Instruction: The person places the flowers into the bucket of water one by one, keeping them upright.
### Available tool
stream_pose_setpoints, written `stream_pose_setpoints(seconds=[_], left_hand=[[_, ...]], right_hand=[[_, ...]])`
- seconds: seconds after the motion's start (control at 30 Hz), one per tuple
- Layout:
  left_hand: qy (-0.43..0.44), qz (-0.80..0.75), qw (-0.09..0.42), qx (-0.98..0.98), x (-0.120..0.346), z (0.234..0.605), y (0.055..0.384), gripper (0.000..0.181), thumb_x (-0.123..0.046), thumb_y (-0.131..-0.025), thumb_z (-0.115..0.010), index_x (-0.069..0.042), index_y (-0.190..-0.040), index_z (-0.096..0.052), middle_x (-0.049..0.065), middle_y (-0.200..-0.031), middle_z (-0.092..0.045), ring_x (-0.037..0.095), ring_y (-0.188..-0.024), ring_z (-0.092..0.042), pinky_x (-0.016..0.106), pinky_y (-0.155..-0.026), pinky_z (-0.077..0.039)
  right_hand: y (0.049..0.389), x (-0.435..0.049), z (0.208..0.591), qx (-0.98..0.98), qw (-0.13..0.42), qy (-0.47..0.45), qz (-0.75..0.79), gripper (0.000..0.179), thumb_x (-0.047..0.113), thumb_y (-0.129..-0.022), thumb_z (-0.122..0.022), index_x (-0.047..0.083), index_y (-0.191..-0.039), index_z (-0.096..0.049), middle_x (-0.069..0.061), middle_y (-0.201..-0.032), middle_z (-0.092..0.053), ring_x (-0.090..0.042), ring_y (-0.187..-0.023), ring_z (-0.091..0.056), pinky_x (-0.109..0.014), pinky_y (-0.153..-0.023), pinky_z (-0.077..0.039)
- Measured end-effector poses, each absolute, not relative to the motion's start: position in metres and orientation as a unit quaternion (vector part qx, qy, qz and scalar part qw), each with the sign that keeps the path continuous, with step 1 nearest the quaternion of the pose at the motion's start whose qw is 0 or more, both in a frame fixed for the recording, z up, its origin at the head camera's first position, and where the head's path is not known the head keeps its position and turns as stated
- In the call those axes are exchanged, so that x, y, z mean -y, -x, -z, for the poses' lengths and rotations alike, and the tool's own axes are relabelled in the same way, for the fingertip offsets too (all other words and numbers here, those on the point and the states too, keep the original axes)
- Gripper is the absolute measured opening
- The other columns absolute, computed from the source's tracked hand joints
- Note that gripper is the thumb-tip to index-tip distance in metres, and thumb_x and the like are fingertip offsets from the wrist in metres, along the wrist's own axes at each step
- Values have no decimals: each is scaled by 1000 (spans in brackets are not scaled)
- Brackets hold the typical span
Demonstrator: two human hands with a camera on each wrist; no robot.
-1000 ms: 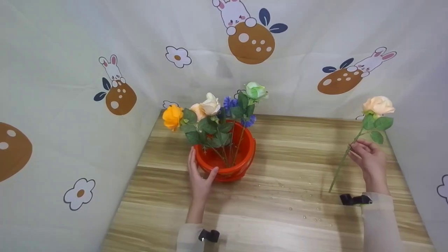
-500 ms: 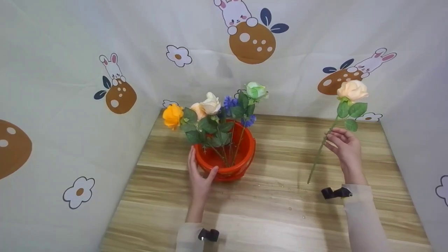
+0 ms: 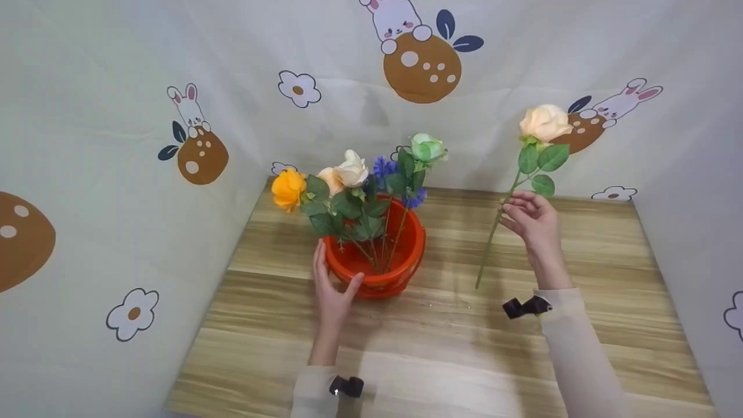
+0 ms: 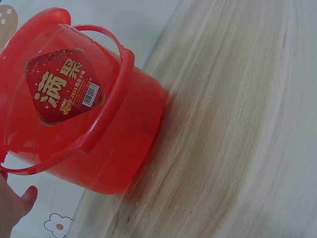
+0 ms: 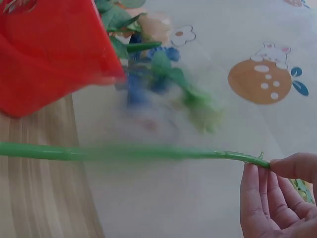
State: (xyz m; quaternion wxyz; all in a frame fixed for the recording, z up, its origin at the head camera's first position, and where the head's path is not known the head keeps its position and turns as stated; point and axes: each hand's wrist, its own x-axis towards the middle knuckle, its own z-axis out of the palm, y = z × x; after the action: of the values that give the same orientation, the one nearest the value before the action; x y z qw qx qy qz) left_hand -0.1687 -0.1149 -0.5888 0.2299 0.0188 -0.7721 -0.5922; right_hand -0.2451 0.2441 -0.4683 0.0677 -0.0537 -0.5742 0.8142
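An orange-red plastic bucket (image 3: 418,247) holds several artificial flowers: an orange rose (image 3: 288,189), pale cream roses (image 3: 351,169), blue blooms (image 3: 384,168) and a green rose (image 3: 428,149). My left hand (image 3: 334,299) rests against the bucket's near left side, fingers straight along the wall and thumb at the front rim. To the right, my right hand (image 3: 533,223) pinches the green stem of a peach rose (image 3: 545,123) between thumb and fingertips. Its bloom is up and its cut end points down toward the bucket side. In the right wrist view the stem (image 5: 44,150) runs left from the fingertips.
The wood-grain table (image 3: 609,325) carries small clear droplets or beads (image 3: 469,307) right of the bucket. A white cloth with rabbit prints (image 3: 493,98) encloses the back and sides. The bucket's handle (image 4: 106,32) hangs on its side, beside a label (image 4: 64,87).
My right hand has carried the peach rose leftward and farther up in the view, nearer the bucket. My left hand and the bucket have stayed in place.
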Motion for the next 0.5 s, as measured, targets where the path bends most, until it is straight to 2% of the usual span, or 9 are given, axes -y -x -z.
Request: stream_pose_setpoints(seconds=[0.2,0.4,0.5], left_hand=[[-20,592,226,773,115,588,169,95,-21,-83,-81,-19,-159,-24,5,-167,-18,26,-154,-19,51,-123,-25],[-25,608,208,766,108,556,158,92,-11,-83,-78,-3,-157,-24,16,-166,-18,34,-153,-18,55,-122,-23],[-23,611,209,764,107,550,155,91,-11,-83,-77,-1,-156,-24,17,-165,-18,35,-153,-18,55,-122,-23]], right_hand=[[254,-214,455,561,66,16,-825,26,-9,-92,-61,12,-108,-60,4,-87,-70,-10,-84,-71,-24,-68,-60],[259,-183,441,559,60,-11,-827,31,-12,-91,-58,11,-111,-57,4,-88,-71,-10,-82,-70,-24,-67,-59],[260,-167,436,542,66,-22,-837,32,-14,-90,-57,10,-112,-57,2,-90,-71,-12,-82,-71,-24,-68,-60]])
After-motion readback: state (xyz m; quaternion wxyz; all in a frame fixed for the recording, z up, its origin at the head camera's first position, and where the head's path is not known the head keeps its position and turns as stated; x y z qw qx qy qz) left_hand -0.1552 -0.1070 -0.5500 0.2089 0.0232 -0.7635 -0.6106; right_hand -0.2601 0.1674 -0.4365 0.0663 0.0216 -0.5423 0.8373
